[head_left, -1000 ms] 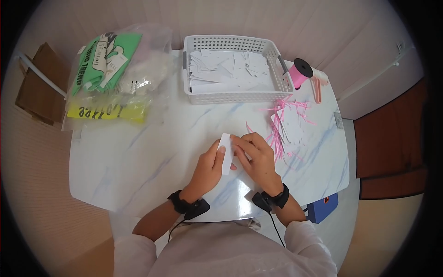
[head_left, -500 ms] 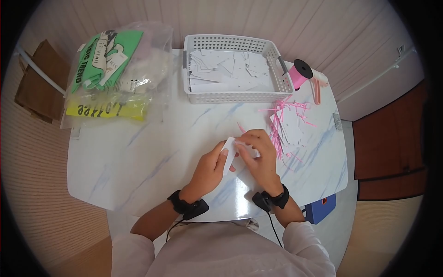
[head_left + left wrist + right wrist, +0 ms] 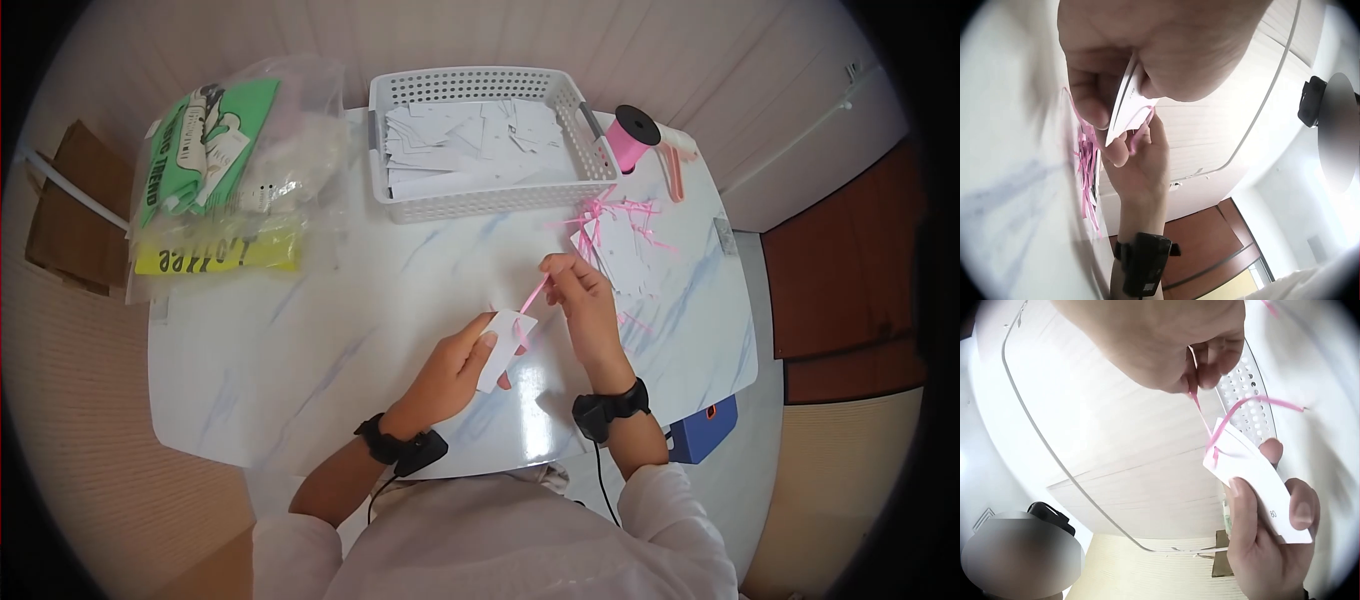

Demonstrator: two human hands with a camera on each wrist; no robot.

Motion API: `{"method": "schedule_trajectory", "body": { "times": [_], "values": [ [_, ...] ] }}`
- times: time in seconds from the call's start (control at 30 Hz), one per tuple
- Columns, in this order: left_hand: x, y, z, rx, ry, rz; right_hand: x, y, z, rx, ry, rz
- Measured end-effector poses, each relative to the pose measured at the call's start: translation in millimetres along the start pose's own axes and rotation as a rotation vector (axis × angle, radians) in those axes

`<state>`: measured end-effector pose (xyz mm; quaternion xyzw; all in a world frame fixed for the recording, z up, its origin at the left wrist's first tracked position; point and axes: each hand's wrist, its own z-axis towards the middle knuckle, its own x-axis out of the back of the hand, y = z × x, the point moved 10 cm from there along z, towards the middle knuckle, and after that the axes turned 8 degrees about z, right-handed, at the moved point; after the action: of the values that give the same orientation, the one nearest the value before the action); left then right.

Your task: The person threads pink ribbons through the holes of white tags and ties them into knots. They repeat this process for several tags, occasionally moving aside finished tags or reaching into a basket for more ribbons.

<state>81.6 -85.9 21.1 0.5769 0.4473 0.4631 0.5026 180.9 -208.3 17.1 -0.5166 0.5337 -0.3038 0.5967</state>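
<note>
My left hand (image 3: 448,368) grips a white paper tag (image 3: 496,362) between thumb and fingers, low over the near middle of the table. A pink ribbon (image 3: 534,296) passes through the tag's upper end. Up and to the right, my right hand (image 3: 590,315) pinches one end of that ribbon, which runs taut to the tag. In the right wrist view another length of the ribbon (image 3: 1260,400) curls loosely off the tag (image 3: 1254,481), whose layers look slightly parted. Beyond the right hand lies a pile of white tags (image 3: 625,245) with pink ribbons.
A white perforated basket (image 3: 480,207) holding many white tags stands at the back. Beside it are a pink ribbon spool (image 3: 628,150) and pink-handled scissors or a similar tool (image 3: 675,175). Clear plastic bags with clothing (image 3: 215,160) lie at the back left of the marbled table (image 3: 330,370).
My right hand has moved from the tag's top up and to the right, drawing the pink ribbon out straight. The left hand still holds the tag, which has tilted to show its face.
</note>
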Motion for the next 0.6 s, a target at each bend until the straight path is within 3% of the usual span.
{"method": "schedule_trajectory", "body": {
  "times": [0.13,0.23,0.6],
  "values": [
    [-4,-11,1,0.025,-0.076,0.017,11,-3,2,0.025,0.097,-0.014],
    [-5,-5,0,0.05,-0.085,-0.097,14,-5,1,0.062,0.128,-0.015],
    [-2,-21,-1,0.063,-0.063,-0.076,32,-11,0,0.135,0.287,0.02]
  ]
}}
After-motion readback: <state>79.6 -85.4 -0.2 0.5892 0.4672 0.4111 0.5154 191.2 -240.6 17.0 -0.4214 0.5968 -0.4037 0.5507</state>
